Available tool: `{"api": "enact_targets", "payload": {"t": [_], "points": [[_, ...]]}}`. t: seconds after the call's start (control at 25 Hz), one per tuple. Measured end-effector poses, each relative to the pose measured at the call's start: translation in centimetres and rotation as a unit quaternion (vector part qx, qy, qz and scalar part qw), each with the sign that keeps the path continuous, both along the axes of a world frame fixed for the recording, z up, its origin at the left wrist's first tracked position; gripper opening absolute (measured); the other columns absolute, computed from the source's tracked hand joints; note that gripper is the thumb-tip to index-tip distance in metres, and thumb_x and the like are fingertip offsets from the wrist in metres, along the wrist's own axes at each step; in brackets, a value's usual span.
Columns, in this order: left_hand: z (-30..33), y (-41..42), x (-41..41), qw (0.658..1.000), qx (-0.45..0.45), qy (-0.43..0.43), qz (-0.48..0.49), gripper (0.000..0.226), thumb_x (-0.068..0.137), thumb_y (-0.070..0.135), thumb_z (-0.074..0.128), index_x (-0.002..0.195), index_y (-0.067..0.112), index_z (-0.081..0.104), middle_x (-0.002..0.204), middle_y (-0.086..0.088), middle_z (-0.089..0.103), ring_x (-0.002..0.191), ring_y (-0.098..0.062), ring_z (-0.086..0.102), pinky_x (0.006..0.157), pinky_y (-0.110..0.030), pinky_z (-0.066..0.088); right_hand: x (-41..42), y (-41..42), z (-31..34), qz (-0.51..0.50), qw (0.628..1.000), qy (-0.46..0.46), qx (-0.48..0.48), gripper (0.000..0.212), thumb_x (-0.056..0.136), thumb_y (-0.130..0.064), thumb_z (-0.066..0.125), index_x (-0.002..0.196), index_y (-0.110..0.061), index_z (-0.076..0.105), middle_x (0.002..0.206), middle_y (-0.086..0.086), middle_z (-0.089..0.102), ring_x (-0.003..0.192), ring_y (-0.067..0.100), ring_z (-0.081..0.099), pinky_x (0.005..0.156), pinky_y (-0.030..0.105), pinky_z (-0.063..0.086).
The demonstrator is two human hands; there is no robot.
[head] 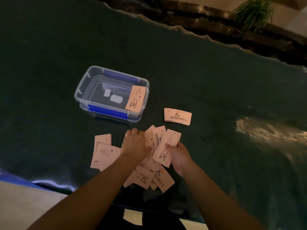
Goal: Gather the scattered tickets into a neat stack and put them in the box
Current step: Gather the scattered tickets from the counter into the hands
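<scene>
A: What's sitting around the tickets (150, 163)?

B: I'm seeing the clear box (111, 93) lying at 11 o'clock, one ticket leaning inside, and a small stack (177, 116) at 1. My left hand (135, 143) is pressing curled fingers onto the pile; my right hand (178, 155) is gripping several tickets. Dark green table (216, 80), wavy far edge, plants (252, 12) behind. Loads of open room at 3 o'clock.
</scene>
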State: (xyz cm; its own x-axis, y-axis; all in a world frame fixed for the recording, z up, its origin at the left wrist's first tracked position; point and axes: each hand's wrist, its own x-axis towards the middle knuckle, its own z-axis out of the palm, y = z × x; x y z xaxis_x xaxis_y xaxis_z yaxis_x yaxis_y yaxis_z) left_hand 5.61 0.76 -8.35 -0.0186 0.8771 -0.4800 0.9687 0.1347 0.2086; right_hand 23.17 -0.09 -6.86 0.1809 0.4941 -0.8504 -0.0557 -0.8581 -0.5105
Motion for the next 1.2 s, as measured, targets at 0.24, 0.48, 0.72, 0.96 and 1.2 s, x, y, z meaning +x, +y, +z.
{"api": "enact_targets", "payload": {"t": [0.24, 0.48, 0.72, 0.96, 1.2], "points": [[1.2, -0.2, 2.5, 0.979, -0.086, -0.147, 0.108, 0.035, 0.098, 0.034, 0.063, 0.132, 0.025, 0.06, 0.125, -0.002, 0.068, 0.104, -0.019, 0.068, 0.092, -0.039, 0.061, -0.7, 0.7, 0.1, 0.031, 0.999, -0.039, 0.007, 0.04, 0.102, -0.012, 0.066, 0.141, -0.016, 0.061, 0.127, 0.013, 0.074, 0.101, 0.028, 0.074, 0.072, 0.041, 0.061], [1.3, -1.5, 4.1, 0.905, -0.128, -0.334, 0.228, 0.038, 0.099, 0.016, 0.062, 0.135, 0.028, 0.06, 0.113, 0.007, 0.067, 0.081, -0.007, 0.066, 0.055, -0.021, 0.055, -0.6, 1.5, 0.3, 0.113, 0.99, -0.08, -0.009, 0.04, 0.102, -0.02, 0.068, 0.141, -0.017, 0.061, 0.119, 0.01, 0.075, 0.093, 0.026, 0.076, 0.066, 0.038, 0.06], [1.4, -2.6, 1.6, 0.919, -0.064, -0.334, 0.198, 0.038, 0.101, 0.017, 0.06, 0.134, 0.033, 0.059, 0.131, 0.007, 0.062, 0.097, -0.006, 0.059, 0.062, -0.015, 0.045, 2.1, 2.1, 1.3, 0.071, 0.995, -0.061, 0.019, 0.028, 0.106, -0.019, 0.064, 0.134, -0.02, 0.062, 0.121, 0.011, 0.075, 0.107, 0.032, 0.074, 0.098, 0.057, 0.06], [2.9, -6.3, -1.8, 0.968, -0.079, -0.235, 0.028, 0.013, 0.096, 0.035, 0.066, 0.103, 0.04, 0.057, 0.1, 0.018, 0.059, 0.078, 0.0, 0.058, 0.067, -0.017, 0.052, 3.9, -2.4, 2.9, 0.055, 0.997, -0.053, -0.017, 0.017, 0.105, -0.02, 0.059, 0.121, -0.018, 0.064, 0.117, 0.017, 0.075, 0.11, 0.039, 0.072, 0.103, 0.062, 0.055], [2.8, -10.9, 1.1, 0.921, -0.217, -0.322, 0.009, 0.038, 0.101, 0.031, 0.061, 0.136, 0.017, 0.058, 0.137, -0.002, 0.065, 0.121, -0.019, 0.061, 0.083, -0.023, 0.043, 1.6, -9.4, 1.8, 0.092, 0.988, -0.12, -0.027, 0.023, 0.105, -0.019, 0.059, 0.125, -0.009, 0.065, 0.113, 0.018, 0.074, 0.101, 0.039, 0.072, 0.095, 0.057, 0.059]]}}
